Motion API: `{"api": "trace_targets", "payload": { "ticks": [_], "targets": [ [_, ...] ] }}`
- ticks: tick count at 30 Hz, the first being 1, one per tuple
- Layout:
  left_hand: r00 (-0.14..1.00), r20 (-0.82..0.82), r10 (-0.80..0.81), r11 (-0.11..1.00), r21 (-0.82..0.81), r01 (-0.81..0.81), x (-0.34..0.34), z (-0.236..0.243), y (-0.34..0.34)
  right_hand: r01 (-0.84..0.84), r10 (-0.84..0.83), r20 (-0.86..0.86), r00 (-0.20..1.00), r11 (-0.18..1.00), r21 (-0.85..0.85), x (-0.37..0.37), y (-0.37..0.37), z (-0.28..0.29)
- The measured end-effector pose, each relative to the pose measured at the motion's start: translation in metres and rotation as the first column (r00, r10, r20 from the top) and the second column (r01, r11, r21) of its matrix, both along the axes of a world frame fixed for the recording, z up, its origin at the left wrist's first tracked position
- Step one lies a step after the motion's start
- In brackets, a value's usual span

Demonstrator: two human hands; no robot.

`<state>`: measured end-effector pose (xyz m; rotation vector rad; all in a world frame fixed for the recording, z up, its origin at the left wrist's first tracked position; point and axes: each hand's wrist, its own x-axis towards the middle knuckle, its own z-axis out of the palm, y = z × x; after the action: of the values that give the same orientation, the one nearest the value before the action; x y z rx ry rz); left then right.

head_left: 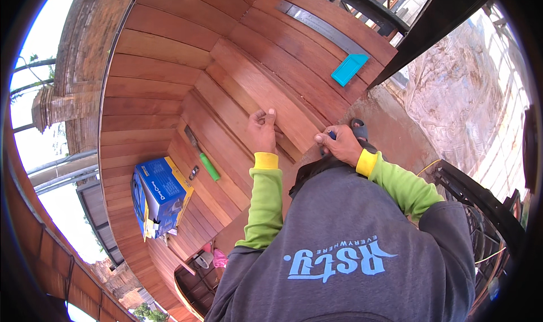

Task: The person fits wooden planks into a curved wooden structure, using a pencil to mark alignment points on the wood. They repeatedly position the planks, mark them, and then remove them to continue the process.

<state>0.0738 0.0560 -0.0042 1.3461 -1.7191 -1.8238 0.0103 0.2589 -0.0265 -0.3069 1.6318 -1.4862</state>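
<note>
My left hand [262, 131] is over the left edge of a reddish-brown wooden plank [283, 104], fingers curled in and thumb beside them. Whether anything small is in those fingers is hidden. To its right, my right hand [344, 145] is closed at the plank's near end, thumb and forefinger together. A small dark-blue item [332, 134], possibly a pen, shows between its fingers; most of it is covered. Beyond lie a turquoise set square [350, 69], flat on the boards, and a long grey metal ruler [319, 26].
Left of my hands lie a green-handled scraper-like tool [208, 166] and a small dark item [194, 172]. A blue and yellow box [161, 192] stands further left. A brown basket [195, 285] sits at lower left. Dark metal framing [362, 8] runs along the far right.
</note>
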Motion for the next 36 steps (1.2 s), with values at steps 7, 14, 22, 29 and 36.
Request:
{"api": "trace_targets", "payload": {
  "ticks": [7, 14, 22, 29, 36],
  "targets": [
    [0.999, 0.037, -0.023, 0.998, 0.063, 0.021, 0.013, 0.005, 0.033, 0.091, -0.090, 0.104, 0.991, 0.996, -0.011, 0.003, 0.001, -0.002],
    [1.000, -0.005, 0.026, 0.997, 0.074, -0.025, 0.011, -0.002, 0.029, 0.094, -0.107, 0.319, 0.942, 0.994, 0.054, 0.000, 0.003, 0.014],
    [0.999, -0.025, 0.048, 0.994, 0.099, -0.046, 0.011, -0.006, 0.030, 0.099, -0.132, 0.337, 0.932, 0.989, 0.114, 0.000, 0.002, 0.011],
    [0.998, -0.035, 0.057, 0.991, 0.124, -0.052, 0.012, -0.008, 0.029, 0.121, -0.163, 0.392, 0.905, 0.984, 0.131, 0.001, 0.002, 0.011],
    [0.997, -0.036, 0.064, 0.991, 0.117, -0.059, 0.011, -0.007, 0.029, 0.129, -0.167, 0.415, 0.894, 0.985, 0.117, 0.000, 0.002, 0.014]
  ]
}}
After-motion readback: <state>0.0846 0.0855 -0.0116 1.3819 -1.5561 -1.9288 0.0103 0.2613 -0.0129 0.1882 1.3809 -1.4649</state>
